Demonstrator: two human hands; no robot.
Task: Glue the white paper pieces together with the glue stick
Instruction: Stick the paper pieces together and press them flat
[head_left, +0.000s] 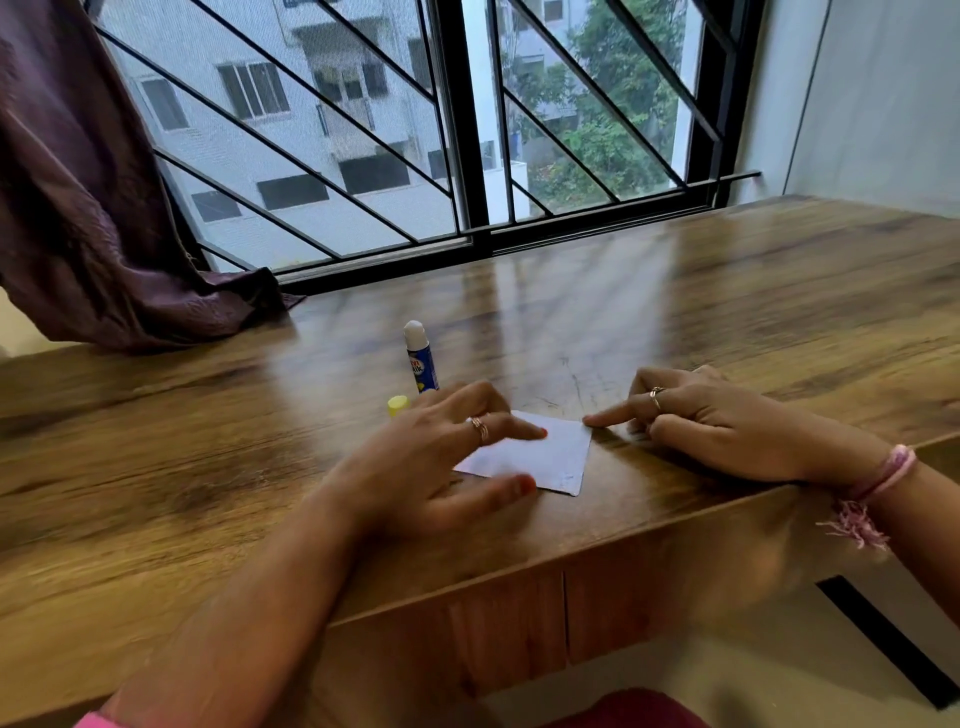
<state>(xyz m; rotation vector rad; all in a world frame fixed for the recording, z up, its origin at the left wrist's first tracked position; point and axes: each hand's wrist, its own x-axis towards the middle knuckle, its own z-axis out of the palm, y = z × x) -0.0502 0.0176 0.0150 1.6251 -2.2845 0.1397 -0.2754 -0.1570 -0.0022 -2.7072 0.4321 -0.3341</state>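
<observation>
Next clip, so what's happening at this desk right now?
A person is working on white paper lying flat near the front edge of a wooden table. The left hand lies over the paper's left part with fingers spread, and the right hand touches its right corner with an extended index finger. The glue stick stands upright and uncapped just behind the left hand, untouched, with its yellow cap on the table beside it.

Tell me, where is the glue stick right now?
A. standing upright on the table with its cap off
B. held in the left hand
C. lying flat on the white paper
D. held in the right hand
A: the glue stick stands uncapped on the table, beside its yellow cap.
</observation>
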